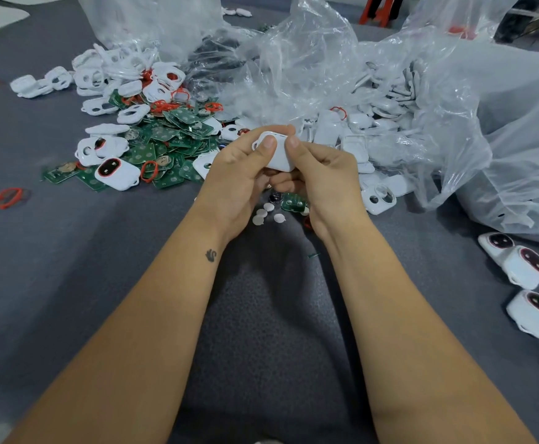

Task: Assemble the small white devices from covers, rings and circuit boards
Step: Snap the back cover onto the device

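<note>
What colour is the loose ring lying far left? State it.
Red, seen in the head view: the loose ring.

No legible text, labels or numbers anywhere on the parts.

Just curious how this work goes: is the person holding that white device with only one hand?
No, both the left hand and right hand grip the white device, thumbs pressed on top.

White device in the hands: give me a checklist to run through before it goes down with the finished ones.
1. White device held by both hands: ok; left hand, right hand.
2. Thumbs pressing its top: ok.
3. Halves fully closed: cannot tell, fingers hide the seam.
4. Ring and board inside: cannot tell.
5. Finished devices lying at right, bare mat beside them: ok.
</note>
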Available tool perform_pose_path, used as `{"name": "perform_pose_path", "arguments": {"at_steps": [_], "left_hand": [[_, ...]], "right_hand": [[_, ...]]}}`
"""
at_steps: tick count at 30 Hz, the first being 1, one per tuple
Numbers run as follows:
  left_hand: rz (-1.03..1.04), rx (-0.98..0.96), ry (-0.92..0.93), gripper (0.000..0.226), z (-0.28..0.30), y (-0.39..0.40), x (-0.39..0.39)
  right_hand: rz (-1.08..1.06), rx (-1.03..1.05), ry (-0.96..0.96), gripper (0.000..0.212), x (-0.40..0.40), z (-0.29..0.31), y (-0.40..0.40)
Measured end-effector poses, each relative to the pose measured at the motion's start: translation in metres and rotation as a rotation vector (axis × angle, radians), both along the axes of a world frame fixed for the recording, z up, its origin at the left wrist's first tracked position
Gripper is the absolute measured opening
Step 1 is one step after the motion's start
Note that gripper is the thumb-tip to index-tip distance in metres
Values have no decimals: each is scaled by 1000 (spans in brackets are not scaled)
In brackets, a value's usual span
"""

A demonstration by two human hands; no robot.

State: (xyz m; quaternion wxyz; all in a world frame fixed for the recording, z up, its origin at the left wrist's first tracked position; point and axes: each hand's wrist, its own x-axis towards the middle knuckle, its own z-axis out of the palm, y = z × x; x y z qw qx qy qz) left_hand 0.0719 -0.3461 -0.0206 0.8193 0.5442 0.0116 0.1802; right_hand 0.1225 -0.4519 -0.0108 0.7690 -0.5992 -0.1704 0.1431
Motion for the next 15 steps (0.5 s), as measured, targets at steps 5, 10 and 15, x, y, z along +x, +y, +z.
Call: {"name": "perform_pose_path", "arguments": {"at_steps": [5, 10, 15], "left_hand": [[4, 49, -9, 30, -1, 0, -2], [29, 11, -34, 23, 2, -2, -5], [62, -1, 5, 22, 2, 0, -4]], "right_hand": [[14, -13, -27, 20, 2, 1, -5], [93, 29, 32, 28, 1, 3, -2], [81, 45, 55, 26, 2, 2, -1]]}}
